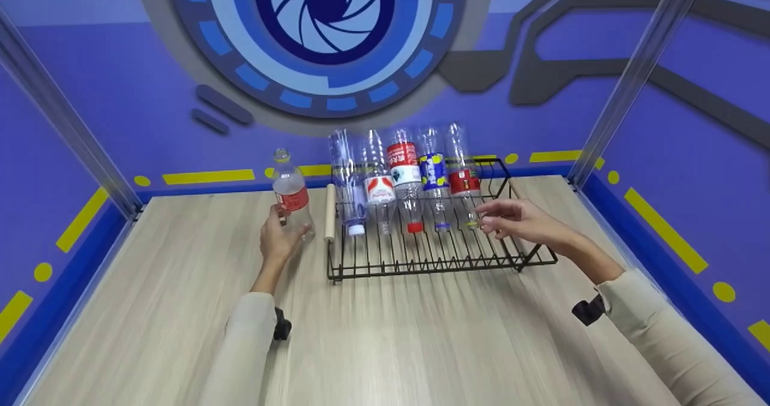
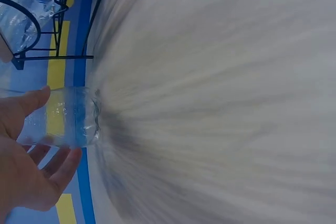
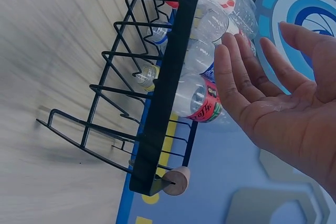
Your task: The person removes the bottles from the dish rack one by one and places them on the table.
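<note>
My left hand (image 1: 280, 237) grips the lower part of a clear plastic bottle (image 1: 289, 180) with a red label, thumb on one side and fingers on the other. The bottle (image 2: 63, 116) is upright, left of a black wire rack (image 1: 421, 267); whether its base touches the table, I cannot tell. Several clear bottles lean neck-down in the rack, among them one with a red cap (image 1: 414, 227) and one with a dark red label (image 1: 464, 181). Beside that last bottle, at the rack's right, my right hand (image 1: 520, 218) is empty with fingers loosely bent, palm visible in the right wrist view.
The rack has a wooden handle (image 1: 329, 212) on its left side and another wooden handle (image 3: 176, 180) on its right. It stands on a wood-grain table (image 1: 385, 346). Blue-purple panels (image 1: 385, 114) enclose the back and both sides.
</note>
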Tool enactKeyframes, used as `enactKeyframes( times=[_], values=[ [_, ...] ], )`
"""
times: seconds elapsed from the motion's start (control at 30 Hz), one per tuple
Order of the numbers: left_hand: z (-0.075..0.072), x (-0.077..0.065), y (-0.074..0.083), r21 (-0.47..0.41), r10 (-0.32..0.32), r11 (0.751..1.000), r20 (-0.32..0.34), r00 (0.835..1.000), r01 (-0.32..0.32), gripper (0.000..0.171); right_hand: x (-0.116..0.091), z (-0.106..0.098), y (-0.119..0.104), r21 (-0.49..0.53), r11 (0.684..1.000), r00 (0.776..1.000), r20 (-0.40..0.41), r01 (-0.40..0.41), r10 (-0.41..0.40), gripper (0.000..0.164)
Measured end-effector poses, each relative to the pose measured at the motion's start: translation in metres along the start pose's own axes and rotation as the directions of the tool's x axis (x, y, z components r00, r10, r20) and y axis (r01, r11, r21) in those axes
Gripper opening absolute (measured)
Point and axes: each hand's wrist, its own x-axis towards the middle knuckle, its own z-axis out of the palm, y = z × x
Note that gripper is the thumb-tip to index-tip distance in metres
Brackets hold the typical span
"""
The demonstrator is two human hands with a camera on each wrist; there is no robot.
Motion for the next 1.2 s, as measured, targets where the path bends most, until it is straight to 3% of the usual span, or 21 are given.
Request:
enactKeyframes(
  times=[0.27, 0.53, 0.73, 0.9, 1.07, 1.2],
  values=[
    [-0.006, 0.0, -0.001, -0.001, -0.003, 1.0, 0.027, 1.0, 0.003, 0.067, -0.001, 0.001, -0.001, 0.003, 1.0, 1.0, -0.004, 0.002, -0.002, 0.046],
    [-0.014, -0.004, -0.006, -0.096, 0.018, 0.995, 0.047, 0.999, -0.014, 0.074, -0.003, -0.002, 0.0, -0.013, 1.0, 1.0, -0.017, 0.019, -0.019, 0.048],
    [-0.026, -0.018, 0.002, -0.137, -0.014, 0.99, 0.026, 1.0, 0.017, 0.073, -0.007, -0.008, 0.001, -0.029, 0.999, 0.999, -0.028, 0.031, -0.031, 0.046],
    [-0.031, -0.039, 0.01, -0.16, -0.044, 0.985, 0.106, 0.993, 0.061, 0.063, -0.008, -0.014, 0.001, -0.025, 0.999, 0.999, -0.038, 0.031, -0.032, 0.043],
    [-0.03, -0.06, 0.022, -0.22, 0.029, 0.975, 0.261, 0.965, 0.03, 0.048, -0.008, -0.022, -0.002, -0.031, 1.0, 0.999, -0.054, 0.0, -0.002, 0.044],
    [-0.03, -0.069, 0.03, -0.271, 0.1, 0.963, 0.386, 0.917, 0.009, 0.05, -0.006, -0.031, -0.005, -0.052, 0.997, 0.997, -0.063, -0.057, 0.053, 0.046]
  ],
)
